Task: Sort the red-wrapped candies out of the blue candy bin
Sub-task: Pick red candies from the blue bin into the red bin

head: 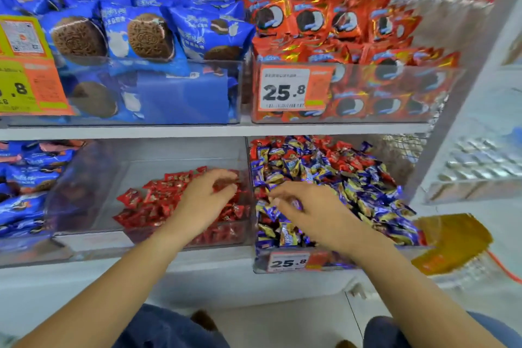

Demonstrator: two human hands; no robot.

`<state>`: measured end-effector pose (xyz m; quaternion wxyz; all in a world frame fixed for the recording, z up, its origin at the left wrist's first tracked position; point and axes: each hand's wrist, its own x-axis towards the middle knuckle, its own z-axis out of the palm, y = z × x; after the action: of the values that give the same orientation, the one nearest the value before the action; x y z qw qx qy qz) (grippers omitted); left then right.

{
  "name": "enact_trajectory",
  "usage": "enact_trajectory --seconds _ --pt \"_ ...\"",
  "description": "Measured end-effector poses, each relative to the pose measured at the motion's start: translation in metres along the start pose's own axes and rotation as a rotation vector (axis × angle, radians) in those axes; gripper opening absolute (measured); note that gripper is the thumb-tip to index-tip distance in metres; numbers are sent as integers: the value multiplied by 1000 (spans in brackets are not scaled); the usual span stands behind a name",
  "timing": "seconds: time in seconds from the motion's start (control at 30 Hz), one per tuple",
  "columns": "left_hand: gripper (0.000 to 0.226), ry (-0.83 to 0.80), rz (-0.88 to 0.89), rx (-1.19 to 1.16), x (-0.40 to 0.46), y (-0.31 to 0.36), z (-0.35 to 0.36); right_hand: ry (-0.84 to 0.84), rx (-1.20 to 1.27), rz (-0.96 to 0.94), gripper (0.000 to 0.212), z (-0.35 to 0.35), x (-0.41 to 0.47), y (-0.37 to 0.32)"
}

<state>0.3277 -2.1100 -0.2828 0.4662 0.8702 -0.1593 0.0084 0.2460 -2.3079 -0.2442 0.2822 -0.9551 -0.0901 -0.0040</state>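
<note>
On lower shelf (pixel 197 256), 2 clear bins. Blue candy bin (pixel 333 258): red-wrapped candies (pixel 343 162) mostly toward back, beyond right hand (pixel 308 212), nearer hand; fingers loosely curled, hold unclear. Left of bin: left hand (pixel 207 198), fingers relaxed over red pile (pixel 152 200).

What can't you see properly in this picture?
- Head view: whether the left hand over the red candies holds one; its fingers hide that.
- What the right hand pinches in the blue candy bin: blurred.
- Left price tag: cut off by the edge.
</note>
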Motion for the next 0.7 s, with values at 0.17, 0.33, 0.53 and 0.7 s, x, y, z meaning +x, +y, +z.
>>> enact_trajectory --seconds 0.17,0.33,0.53,0.7 --pt "30 -9 242 230 -3 46 41 198 -30 137 22 -33 -46 66" --pt "38 -129 343 345 11 86 80 489 -130 352 23 -70 -68 142" --pt "60 -278 298 523 69 126 142 588 -103 516 28 -71 -77 186" --pt "75 -457 205 710 129 139 200 516 -201 473 29 -59 -76 190"
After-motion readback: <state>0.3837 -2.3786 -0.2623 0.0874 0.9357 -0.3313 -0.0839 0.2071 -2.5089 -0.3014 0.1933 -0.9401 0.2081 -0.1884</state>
